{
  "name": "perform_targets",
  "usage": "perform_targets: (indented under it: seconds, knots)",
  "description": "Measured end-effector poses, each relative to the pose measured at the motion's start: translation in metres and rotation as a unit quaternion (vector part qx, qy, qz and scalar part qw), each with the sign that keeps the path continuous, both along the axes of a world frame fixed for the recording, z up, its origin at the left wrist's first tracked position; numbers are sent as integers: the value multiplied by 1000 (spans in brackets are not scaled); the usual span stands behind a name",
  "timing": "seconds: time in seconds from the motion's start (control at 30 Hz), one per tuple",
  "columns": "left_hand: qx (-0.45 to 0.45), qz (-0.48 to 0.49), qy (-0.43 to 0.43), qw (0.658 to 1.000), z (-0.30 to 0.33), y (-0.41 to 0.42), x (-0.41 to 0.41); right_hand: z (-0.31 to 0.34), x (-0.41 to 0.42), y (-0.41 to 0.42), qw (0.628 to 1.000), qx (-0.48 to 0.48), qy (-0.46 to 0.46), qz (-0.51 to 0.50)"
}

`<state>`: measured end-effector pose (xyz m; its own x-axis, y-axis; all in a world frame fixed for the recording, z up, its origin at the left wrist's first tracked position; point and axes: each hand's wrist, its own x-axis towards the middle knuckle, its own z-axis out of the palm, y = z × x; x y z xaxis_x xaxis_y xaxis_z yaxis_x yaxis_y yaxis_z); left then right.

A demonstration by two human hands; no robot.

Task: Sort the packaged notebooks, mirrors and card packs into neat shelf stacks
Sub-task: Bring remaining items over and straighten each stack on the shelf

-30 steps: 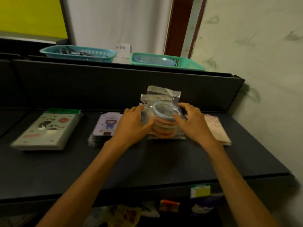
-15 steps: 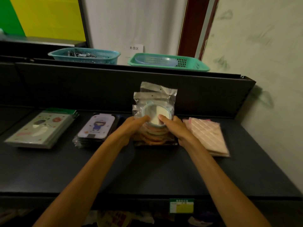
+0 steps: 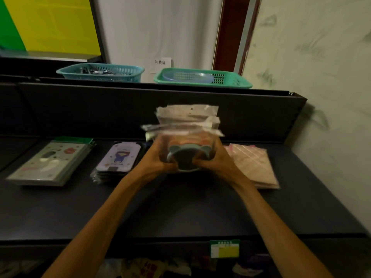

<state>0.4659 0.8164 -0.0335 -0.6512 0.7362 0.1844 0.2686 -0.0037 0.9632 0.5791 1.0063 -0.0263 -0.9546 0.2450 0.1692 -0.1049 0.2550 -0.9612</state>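
A stack of round mirrors in clear bags (image 3: 186, 137) is held at the middle of the dark shelf (image 3: 180, 209), tilted toward me and blurred. My left hand (image 3: 160, 159) grips its left side and my right hand (image 3: 214, 159) grips its right side, fingers curled under the bottom blue mirror. Left of it lies a stack of purple card packs (image 3: 118, 157). Further left sits a stack of packaged notebooks (image 3: 52, 161). A pink quilted stack in plastic (image 3: 253, 165) lies to the right.
Behind the shelf rises a dark back panel (image 3: 100, 109). On top of it stand a teal basket (image 3: 100, 72) and a green basket (image 3: 202, 78). A pale wall (image 3: 321, 97) closes the right side. A yellow price tag (image 3: 224, 248) hangs on the front edge.
Both hands have closed round the mirror stack and lifted and tipped it toward me; before, they were squaring it as it stood on the shelf.
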Motion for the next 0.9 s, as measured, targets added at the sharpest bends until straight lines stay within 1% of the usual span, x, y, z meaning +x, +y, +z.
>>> perform_targets:
  seconds: [0.07, 0.13, 0.23, 0.37, 0.47, 0.6, 0.67, 0.73, 0.8, 0.9]
  knots:
    - [-32, 7, 24, 999, -2, 2, 2, -3, 3, 0, 999, 5, -6, 40]
    - [-41, -1, 36, 999, -6, 4, 3, -4, 2, -1, 998, 17, -24, 58]
    - [-44, 4, 36, 998, -8, 10, 3, -5, 1, -4, 999, -5, -32, 39]
    - [-29, 22, 32, 999, -7, 14, 3, -10, 1, -4, 1000, -10, -21, 8]
    - [-23, 35, 33, 999, -13, 16, 3, -17, 1, -3, 1000, -9, -26, 7]
    - [-40, 59, 68, 995, -18, 21, 5, -17, 1, -5, 1000, -4, -23, 9]
    - [-30, 64, 82, 994, -15, 25, 11, -17, 0, -5, 999, -4, -30, 28]
    - [-18, 65, 94, 993, -15, 30, 12, -18, -1, -5, 999, -13, -33, 17]
    - [-8, 74, 81, 994, -17, 28, 11, -19, 0, -6, 1000, -14, -18, 3]
    - [-23, 83, 53, 995, -20, 23, 6, -20, -1, -9, 1000, -12, 0, -15]
